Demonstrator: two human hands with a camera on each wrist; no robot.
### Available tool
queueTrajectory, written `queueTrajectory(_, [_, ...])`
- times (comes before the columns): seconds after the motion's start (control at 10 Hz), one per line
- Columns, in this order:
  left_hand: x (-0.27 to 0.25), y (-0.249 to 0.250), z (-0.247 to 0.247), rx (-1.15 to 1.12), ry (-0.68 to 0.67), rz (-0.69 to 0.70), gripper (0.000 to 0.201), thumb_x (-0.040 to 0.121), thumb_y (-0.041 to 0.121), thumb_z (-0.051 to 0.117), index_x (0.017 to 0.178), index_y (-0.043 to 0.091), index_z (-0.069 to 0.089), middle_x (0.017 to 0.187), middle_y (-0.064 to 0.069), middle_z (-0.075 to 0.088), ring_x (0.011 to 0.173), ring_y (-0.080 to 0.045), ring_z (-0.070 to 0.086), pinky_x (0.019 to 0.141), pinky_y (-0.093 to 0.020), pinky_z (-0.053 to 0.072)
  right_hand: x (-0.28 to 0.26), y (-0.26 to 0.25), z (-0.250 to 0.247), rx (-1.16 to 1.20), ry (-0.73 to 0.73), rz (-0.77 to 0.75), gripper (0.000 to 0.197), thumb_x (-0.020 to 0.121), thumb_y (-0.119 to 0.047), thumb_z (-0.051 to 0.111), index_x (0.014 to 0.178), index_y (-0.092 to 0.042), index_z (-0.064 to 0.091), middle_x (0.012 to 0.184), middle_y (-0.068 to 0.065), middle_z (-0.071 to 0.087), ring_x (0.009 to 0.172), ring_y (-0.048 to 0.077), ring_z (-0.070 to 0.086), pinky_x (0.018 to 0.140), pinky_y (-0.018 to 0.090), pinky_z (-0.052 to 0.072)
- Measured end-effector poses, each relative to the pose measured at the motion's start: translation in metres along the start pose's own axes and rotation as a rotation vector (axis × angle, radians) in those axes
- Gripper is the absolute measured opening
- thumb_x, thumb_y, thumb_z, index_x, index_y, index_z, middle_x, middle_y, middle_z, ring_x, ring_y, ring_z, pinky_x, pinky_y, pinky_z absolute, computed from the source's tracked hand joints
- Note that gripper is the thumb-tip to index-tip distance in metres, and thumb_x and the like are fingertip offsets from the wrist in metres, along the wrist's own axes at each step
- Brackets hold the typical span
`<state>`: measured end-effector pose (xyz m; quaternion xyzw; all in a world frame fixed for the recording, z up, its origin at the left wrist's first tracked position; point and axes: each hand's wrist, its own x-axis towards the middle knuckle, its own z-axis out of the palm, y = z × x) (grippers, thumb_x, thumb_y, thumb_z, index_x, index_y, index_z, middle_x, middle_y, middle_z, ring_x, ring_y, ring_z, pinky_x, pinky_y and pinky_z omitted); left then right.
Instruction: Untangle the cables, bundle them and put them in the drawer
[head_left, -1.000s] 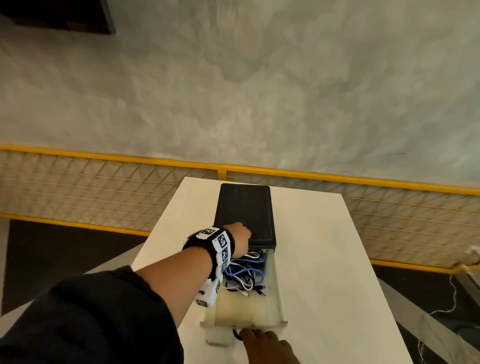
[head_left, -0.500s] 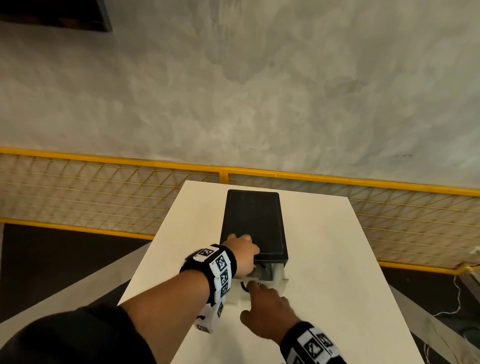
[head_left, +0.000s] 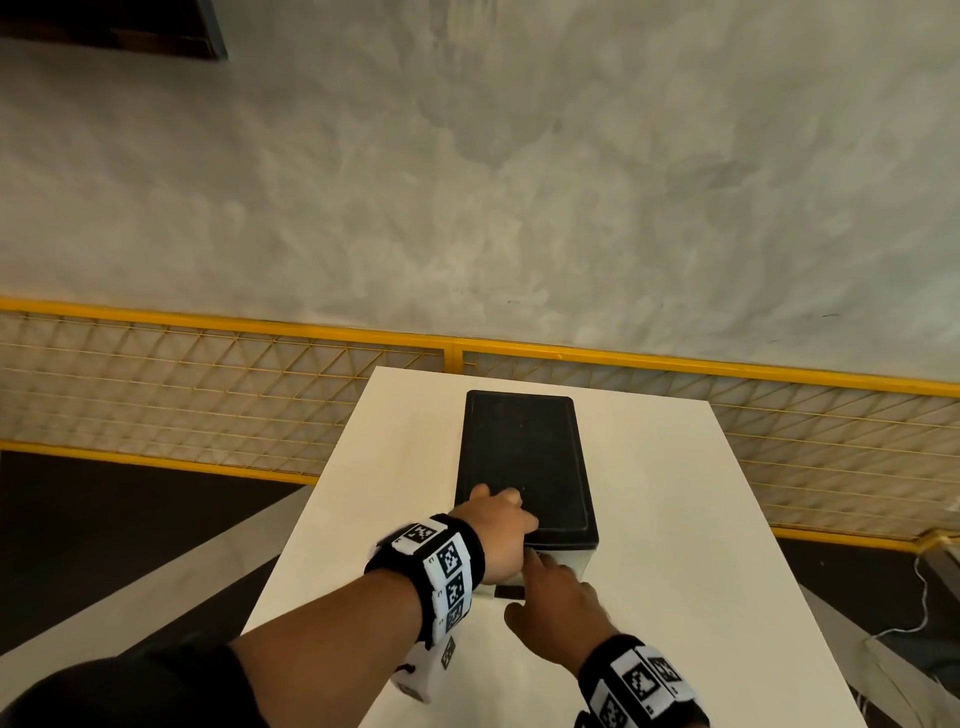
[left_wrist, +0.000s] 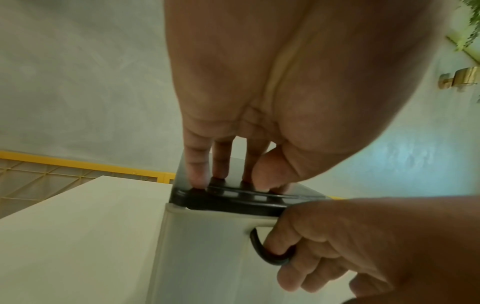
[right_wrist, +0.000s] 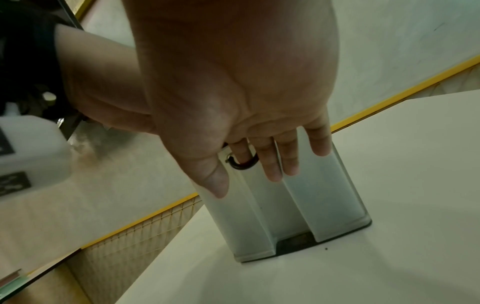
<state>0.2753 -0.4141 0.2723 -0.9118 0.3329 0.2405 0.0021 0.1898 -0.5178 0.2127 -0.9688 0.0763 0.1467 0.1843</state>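
Observation:
A small drawer unit with a black top (head_left: 524, 457) stands on the white table (head_left: 685, 519). Its translucent drawer front (left_wrist: 207, 246) sits flush under the black top, and the cables inside are hidden. My left hand (head_left: 498, 535) presses down on the near end of the top with straight fingertips (left_wrist: 197, 170). My right hand (head_left: 561, 603) is against the drawer front (right_wrist: 319, 195). Its index finger is hooked through the black ring handle (right_wrist: 244, 164), and the other fingers lie flat on the front.
A yellow-framed mesh fence (head_left: 208, 395) runs behind the table in front of a grey wall. The table's left and right edges drop to a dark floor. A white cord (head_left: 924, 597) trails on the floor at the far right.
The drawer stood pulled out with blue, white and black cables showing. My right hand has slid it in until it is flush. My left hand has stayed on the black top.

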Motion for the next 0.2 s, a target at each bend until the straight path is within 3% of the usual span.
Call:
queueTrajectory(0.1, [-0.007,0.001,0.000,-0.020,0.004,0.004,0.057,0.094,0.017,0.047,0.149,0.026,0.037,0.160,-0.006,0.025,0.140,-0.040,0.023,0.111,-0.048,0.036,-0.005,0.004,0.000,0.139,-0.016,-0.025,0.064,0.085,-0.038,0.054,0.146,-0.030,0.033,0.135,0.000,0.053,0.121,0.023,0.053,0.099,0.037,0.047])
queueTrajectory(0.2, [-0.023,-0.006,0.009,-0.187,0.110,0.031,0.065,0.095,0.016,0.044,0.155,0.026,0.021,0.166,-0.003,0.012,0.150,-0.035,0.013,0.118,-0.048,0.027,-0.031,0.024,-0.008,0.321,-0.032,-0.005,0.067,0.089,-0.040,0.059,0.150,-0.034,0.030,0.141,-0.008,0.047,0.129,0.013,0.048,0.100,0.020,0.038])
